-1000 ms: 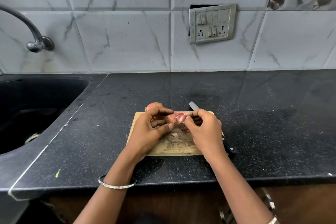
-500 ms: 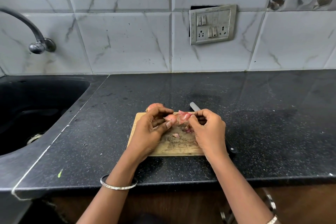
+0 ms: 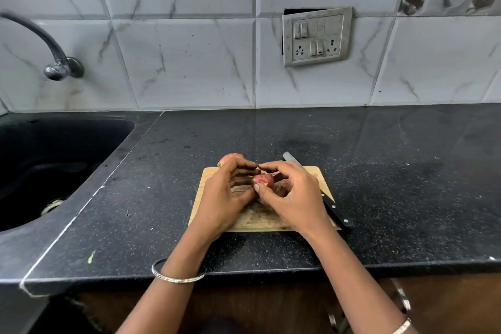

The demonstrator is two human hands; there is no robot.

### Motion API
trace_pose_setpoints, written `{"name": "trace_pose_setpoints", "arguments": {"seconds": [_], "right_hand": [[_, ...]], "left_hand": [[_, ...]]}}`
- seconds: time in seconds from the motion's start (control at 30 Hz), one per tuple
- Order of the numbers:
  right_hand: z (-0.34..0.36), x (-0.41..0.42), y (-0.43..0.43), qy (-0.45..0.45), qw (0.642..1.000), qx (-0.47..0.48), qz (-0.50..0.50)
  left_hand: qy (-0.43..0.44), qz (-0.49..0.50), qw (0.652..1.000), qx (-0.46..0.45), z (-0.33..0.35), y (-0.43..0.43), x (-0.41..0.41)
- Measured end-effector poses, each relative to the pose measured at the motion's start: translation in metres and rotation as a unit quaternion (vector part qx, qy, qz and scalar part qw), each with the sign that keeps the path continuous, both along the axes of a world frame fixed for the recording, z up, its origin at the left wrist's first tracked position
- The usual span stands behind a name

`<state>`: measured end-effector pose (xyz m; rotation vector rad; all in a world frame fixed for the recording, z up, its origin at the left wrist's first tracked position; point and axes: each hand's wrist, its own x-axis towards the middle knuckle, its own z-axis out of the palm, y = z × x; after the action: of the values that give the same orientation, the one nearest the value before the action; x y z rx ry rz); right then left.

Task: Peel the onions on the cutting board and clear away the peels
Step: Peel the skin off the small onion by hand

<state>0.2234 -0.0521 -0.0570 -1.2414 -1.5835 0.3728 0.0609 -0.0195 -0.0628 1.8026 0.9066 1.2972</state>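
Note:
A small pinkish-red onion (image 3: 263,179) is held over the wooden cutting board (image 3: 317,175) between both hands. My left hand (image 3: 226,195) curls its fingers round the onion's left side. My right hand (image 3: 292,195) grips it from the right, thumb against the onion's near side and forefinger arched over the top. A second onion (image 3: 230,157) lies at the board's far left corner, partly hidden behind my left fingers. Peel scraps on the board are mostly hidden under my hands.
A black-handled knife (image 3: 334,210) lies along the board's right edge, blade pointing away. A black sink (image 3: 40,171) is set into the counter at left, with a tap (image 3: 54,62) above it. A switch plate (image 3: 315,35) is on the tiled wall.
The loose pink peel seen between my fingers earlier no longer shows. My right forefinger has arched over the onion to meet my left fingertips.

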Motion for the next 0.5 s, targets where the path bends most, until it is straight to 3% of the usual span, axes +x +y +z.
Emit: {"name": "trace_pose_setpoints", "arguments": {"seconds": [0.5], "right_hand": [[-0.0012, 0.0032, 0.0000, 0.050, 0.999, -0.015, -0.015]], "left_hand": [[0.013, -0.020, 0.999, -0.021, 0.0013, -0.0001, -0.0004]]}}
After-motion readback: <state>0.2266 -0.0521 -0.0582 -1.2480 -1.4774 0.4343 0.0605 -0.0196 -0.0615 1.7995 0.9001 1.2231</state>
